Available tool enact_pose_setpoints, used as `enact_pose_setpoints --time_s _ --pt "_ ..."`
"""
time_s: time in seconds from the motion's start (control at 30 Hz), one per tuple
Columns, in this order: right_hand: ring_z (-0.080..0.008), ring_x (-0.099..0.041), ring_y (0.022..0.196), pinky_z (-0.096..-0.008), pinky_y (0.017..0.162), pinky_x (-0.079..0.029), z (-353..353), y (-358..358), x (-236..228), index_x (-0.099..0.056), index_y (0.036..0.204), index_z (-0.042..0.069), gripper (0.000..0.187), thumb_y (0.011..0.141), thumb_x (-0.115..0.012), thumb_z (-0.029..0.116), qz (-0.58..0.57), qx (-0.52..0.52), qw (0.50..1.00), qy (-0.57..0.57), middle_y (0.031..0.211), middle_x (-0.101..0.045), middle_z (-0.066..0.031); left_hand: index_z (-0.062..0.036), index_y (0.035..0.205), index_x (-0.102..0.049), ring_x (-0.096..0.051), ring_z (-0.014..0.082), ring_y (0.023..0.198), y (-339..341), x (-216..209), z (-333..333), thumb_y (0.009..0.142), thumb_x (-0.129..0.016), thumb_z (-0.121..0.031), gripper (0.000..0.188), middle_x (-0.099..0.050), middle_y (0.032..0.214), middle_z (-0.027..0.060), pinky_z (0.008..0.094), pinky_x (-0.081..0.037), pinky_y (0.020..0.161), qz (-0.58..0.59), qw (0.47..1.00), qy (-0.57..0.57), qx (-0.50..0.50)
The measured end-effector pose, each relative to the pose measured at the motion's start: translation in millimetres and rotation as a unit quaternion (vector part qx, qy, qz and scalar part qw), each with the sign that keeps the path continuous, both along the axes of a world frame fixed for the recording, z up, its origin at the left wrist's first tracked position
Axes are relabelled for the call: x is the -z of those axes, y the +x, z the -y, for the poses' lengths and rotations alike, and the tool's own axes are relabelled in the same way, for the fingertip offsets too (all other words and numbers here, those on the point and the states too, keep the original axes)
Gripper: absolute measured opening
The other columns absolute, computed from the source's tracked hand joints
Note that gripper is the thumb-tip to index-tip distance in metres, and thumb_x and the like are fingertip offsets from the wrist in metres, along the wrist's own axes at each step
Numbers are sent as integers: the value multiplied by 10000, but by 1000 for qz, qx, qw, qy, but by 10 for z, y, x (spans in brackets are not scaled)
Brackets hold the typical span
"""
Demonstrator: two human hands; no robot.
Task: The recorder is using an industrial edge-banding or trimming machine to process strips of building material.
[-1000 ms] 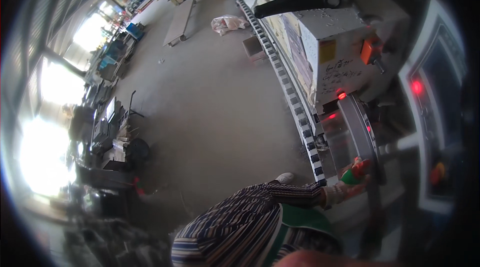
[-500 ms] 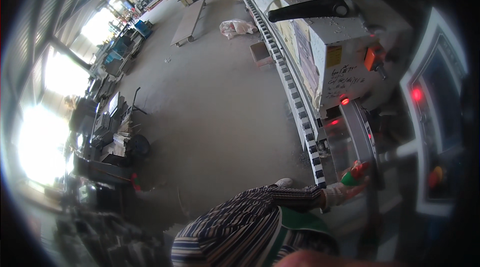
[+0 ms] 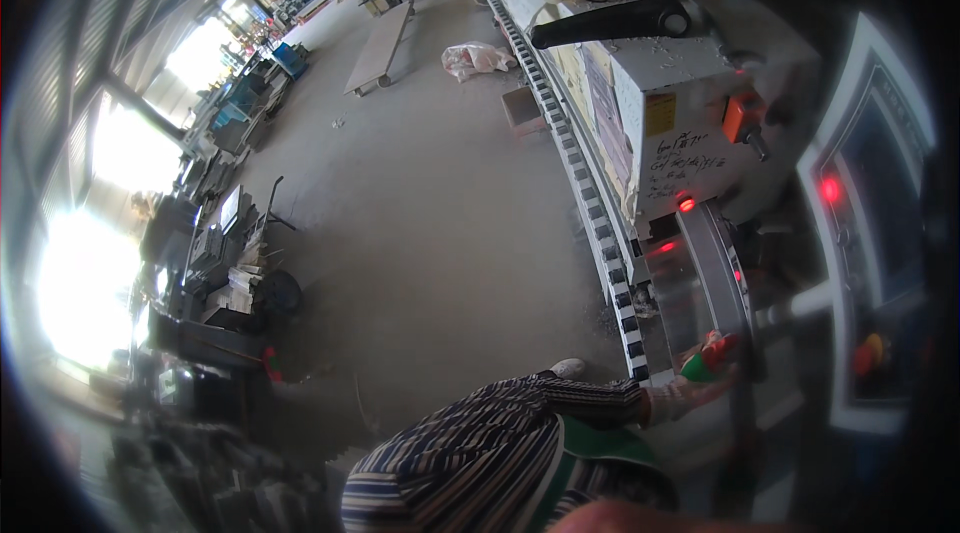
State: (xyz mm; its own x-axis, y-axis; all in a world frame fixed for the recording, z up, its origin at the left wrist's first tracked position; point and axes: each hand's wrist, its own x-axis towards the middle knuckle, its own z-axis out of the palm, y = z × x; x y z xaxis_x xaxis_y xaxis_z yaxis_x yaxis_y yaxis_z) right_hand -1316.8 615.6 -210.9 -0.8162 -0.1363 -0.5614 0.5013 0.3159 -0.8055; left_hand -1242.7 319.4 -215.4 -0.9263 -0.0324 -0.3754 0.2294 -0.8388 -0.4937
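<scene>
From the lower edge my left arm, in a dark striped sleeve, reaches right toward the machine. My left hand (image 3: 696, 391) is at the near end of the machine, beside a curved grey panel (image 3: 714, 268). A small red-and-green thing (image 3: 705, 361) shows at its fingers, which look closed around it; its exact kind is unclear. Red lights (image 3: 686, 204) glow on the panel and the machine housing above the hand. My right hand does not show. A green apron (image 3: 608, 439) lies over my striped clothing.
A long machine with a black-and-white segmented track (image 3: 590, 188) runs along the right. A control screen (image 3: 885, 193) stands at far right. A black lever (image 3: 610, 28) lies on the housing. Beyond are a plastic bag (image 3: 476, 60), a box (image 3: 522, 110) and a low board (image 3: 382, 48). Clutter lines the left.
The view has shifted very slightly. My left hand stays by the panel with the red-and-green thing at its fingers.
</scene>
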Motion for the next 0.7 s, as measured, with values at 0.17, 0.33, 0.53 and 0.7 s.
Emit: enact_pose_setpoints --time_s 0.17,0.33,0.53,0.7 --pt "-243 -530 1366 -404 1003 -474 -258 125 -78 -489 1575 139 720 971 -734 446 -359 -347 818 285 1527 -506 -70 -76 1312 -582 -665 334 1141 -9 42 -50 968 -782 -339 477 -635 1178 124 522 -594 1038 -51 998 -26 21" --pt "-224 -546 1359 -373 981 -472 122 119 -470 -497 1560 121 637 1021 -671 413 -66 -158 984 51 1502 -551 -76 -84 1285 -597 -683 321 1074 -20 1 -26 980 -769 -339 434 -647 1166 101 504 -602 1022 -85 996 -9 8" --pt "-196 -552 1346 -363 1024 -466 103 -113 -33 -478 1571 99 601 1050 -630 357 40 -83 993 -78 1463 -598 -73 -157 1287 -611 -668 301 1089 -73 252 123 1038 -683 -362 330 -659 1203 105 493 -616 956 -30 996 -75 -47" --pt "-300 -496 1416 -422 1151 -421 -233 11 35 -513 1538 111 522 1034 -598 215 -400 -391 746 362 1508 -563 -143 -233 1442 -563 -662 295 579 -112 169 -1 1081 -515 -541 477 -677 1172 186 382 -584 442 -71 997 -11 40"
